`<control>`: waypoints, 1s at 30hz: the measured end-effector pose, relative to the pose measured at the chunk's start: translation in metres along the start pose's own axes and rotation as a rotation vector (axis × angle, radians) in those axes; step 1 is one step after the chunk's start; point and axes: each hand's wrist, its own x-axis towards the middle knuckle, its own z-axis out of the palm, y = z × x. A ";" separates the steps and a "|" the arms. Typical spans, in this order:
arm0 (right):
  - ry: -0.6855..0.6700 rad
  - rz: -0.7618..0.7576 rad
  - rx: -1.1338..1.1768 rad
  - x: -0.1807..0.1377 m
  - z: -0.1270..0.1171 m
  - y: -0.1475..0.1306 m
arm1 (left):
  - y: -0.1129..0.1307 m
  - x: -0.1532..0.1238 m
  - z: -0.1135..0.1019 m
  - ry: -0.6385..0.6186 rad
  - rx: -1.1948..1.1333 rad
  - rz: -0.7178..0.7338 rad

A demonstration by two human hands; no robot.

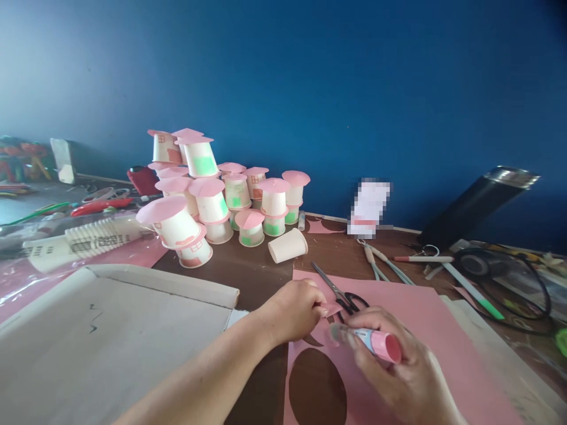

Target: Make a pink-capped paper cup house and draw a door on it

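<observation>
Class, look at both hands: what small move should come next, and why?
Probably dab the glue stick onto the pink paper piece: the left hand pinches that piece, while the right hand holds the stick with its blurred far end close by.

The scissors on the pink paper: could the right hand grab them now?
Probably not at once: the right hand grips what looks like a glue stick. Otherwise the way seems free: the scissors lie close by, one handle loop uncovered.

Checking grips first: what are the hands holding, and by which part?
The left hand pinches a pink paper piece by its edge; the right hand holds a glue stick around its barrel.
</observation>
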 end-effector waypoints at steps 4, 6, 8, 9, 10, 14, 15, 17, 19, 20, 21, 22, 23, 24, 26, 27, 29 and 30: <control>-0.108 0.063 -0.024 0.000 0.004 0.002 | 0.000 -0.001 0.001 0.016 -0.012 -0.007; -0.125 0.085 -0.020 0.001 0.004 0.001 | -0.001 -0.001 0.001 0.014 -0.012 -0.005; -0.083 0.109 0.014 0.001 0.002 -0.002 | -0.001 0.000 0.001 0.004 -0.009 -0.006; -0.046 0.128 0.038 0.001 0.000 -0.003 | -0.001 0.000 0.001 -0.004 -0.008 -0.008; -0.006 0.147 0.063 0.001 -0.002 -0.005 | -0.001 0.000 0.001 -0.011 -0.007 -0.010; 0.109 0.129 0.094 0.000 -0.006 -0.008 | 0.000 0.000 0.001 -0.018 -0.003 -0.010; 0.106 0.101 0.084 0.000 -0.006 -0.007 | 0.000 0.000 0.002 -0.016 -0.002 -0.009; 0.057 0.039 0.056 0.000 -0.004 -0.003 | -0.001 0.000 0.003 -0.015 -0.002 -0.004; -0.006 -0.028 0.029 -0.001 -0.001 0.002 | -0.004 0.001 0.004 -0.013 -0.004 0.000; -0.038 -0.058 0.013 -0.001 0.000 0.005 | -0.005 0.002 0.005 -0.012 -0.006 0.005; -0.070 -0.083 -0.005 -0.001 0.001 0.007 | -0.007 0.002 0.005 -0.011 -0.010 0.010; -0.101 -0.100 -0.026 -0.002 0.002 0.009 | -0.008 0.003 0.005 -0.010 -0.014 0.015; -0.128 -0.115 -0.044 -0.002 0.002 0.010 | -0.008 0.003 0.006 -0.009 -0.021 0.019; -0.154 -0.129 -0.058 -0.003 0.001 0.010 | -0.009 0.003 0.006 -0.008 -0.027 0.021; -0.194 -0.156 -0.059 -0.003 0.000 0.009 | -0.009 0.002 0.005 -0.006 -0.040 0.020; -0.209 -0.171 -0.048 -0.002 -0.001 0.008 | -0.008 0.002 0.005 -0.005 -0.045 0.018; -0.238 -0.186 -0.025 -0.001 -0.002 0.005 | -0.007 0.001 0.004 -0.006 -0.052 0.017; -0.251 -0.185 -0.015 0.000 -0.003 0.003 | -0.007 0.000 0.003 -0.004 -0.054 0.018</control>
